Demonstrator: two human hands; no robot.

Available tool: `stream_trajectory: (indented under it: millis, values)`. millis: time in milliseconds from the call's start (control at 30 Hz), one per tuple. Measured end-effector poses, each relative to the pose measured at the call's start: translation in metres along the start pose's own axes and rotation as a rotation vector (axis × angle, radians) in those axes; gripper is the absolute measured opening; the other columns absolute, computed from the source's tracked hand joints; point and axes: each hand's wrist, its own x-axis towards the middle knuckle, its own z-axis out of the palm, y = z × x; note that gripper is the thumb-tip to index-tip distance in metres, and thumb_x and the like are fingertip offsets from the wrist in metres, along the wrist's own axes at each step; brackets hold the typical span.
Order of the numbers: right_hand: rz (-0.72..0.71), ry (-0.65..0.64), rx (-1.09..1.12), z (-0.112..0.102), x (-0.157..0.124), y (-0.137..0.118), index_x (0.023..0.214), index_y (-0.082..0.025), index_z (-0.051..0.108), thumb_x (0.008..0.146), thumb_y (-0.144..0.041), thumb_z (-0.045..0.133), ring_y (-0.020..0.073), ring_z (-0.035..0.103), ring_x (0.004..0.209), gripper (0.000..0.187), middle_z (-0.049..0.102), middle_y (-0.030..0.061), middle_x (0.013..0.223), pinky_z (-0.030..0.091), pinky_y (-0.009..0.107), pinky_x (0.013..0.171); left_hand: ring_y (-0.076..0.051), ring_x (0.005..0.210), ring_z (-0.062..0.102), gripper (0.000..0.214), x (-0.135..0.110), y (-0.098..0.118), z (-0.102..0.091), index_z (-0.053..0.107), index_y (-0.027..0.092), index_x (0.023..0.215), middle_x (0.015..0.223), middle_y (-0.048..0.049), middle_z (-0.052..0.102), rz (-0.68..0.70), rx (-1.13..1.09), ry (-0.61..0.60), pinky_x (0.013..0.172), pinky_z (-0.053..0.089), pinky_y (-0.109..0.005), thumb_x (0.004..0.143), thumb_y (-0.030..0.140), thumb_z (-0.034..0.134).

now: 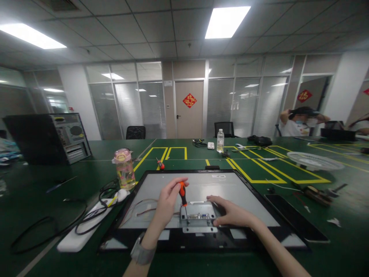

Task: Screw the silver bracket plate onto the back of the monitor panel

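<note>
A flat monitor panel (245, 192) lies face down on the green table, its grey metal back up inside a black frame. A small metal bracket (198, 221) sits near its front edge. My left hand (167, 204) is closed round an orange-and-black screwdriver (182, 194), held upright with its tip on the bracket's left side. My right hand (230, 213) lies flat on the bracket's right end, fingers stretched out and pressing it down. Thin wires (144, 209) run across the panel to the left of the bracket.
A pink-lidded bottle (124, 169), black cables (86, 219) and a white keyboard-like slab (83, 231) lie left of the panel. A computer case (49, 138) stands far left. A water bottle (220, 141), a fan grille (314, 159) and small tools are farther back. A seated person (302, 121) is at the far right.
</note>
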Motion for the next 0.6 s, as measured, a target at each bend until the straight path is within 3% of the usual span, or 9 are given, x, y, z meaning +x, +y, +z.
stream_trajectory:
  millis: [133,300,433,600]
  values:
    - [-0.011,0.007,0.006,0.0009,0.0011,0.0043,0.139,-0.014,0.044,0.062,-0.047,0.078,0.0300,0.035,0.137,0.090,0.039,0.0146,0.149,0.024,0.040,0.116,-0.019,0.080,0.060,0.027,0.0017,-0.0011,-0.0001,0.072,0.017,0.093,0.086,-0.0058,0.061,0.061,0.098,0.057,0.077,0.047,-0.030,0.082,0.038,0.059]
    - [-0.021,0.015,-0.003,0.0016,0.0014,0.0058,0.139,-0.016,0.045,0.062,-0.047,0.078,0.0309,0.037,0.136,0.089,0.040,0.0143,0.148,0.025,0.041,0.115,-0.022,0.089,0.062,0.032,0.0028,-0.0023,-0.0009,0.070,0.016,0.098,0.085,-0.0074,0.065,0.017,0.018,0.067,0.081,0.048,-0.033,0.087,0.040,0.051]
    - [-0.016,0.010,-0.006,0.0010,0.0003,0.0027,0.139,-0.014,0.045,0.062,-0.047,0.078,0.0302,0.036,0.136,0.089,0.039,0.0150,0.149,0.025,0.040,0.115,-0.018,0.079,0.060,0.025,0.0029,-0.0028,-0.0003,0.072,0.017,0.089,0.088,-0.0059,0.060,0.068,0.094,0.073,0.073,0.048,-0.029,0.080,0.038,0.061]
    - [-0.007,0.008,0.009,-0.0003,-0.0013,-0.0006,0.139,-0.015,0.045,0.062,-0.046,0.078,0.0307,0.035,0.137,0.090,0.039,0.0148,0.149,0.024,0.040,0.116,-0.020,0.083,0.061,0.031,0.0021,-0.0020,0.0009,0.070,0.016,0.100,0.083,-0.0061,0.064,0.000,-0.011,0.049,0.080,0.048,-0.032,0.085,0.037,0.052]
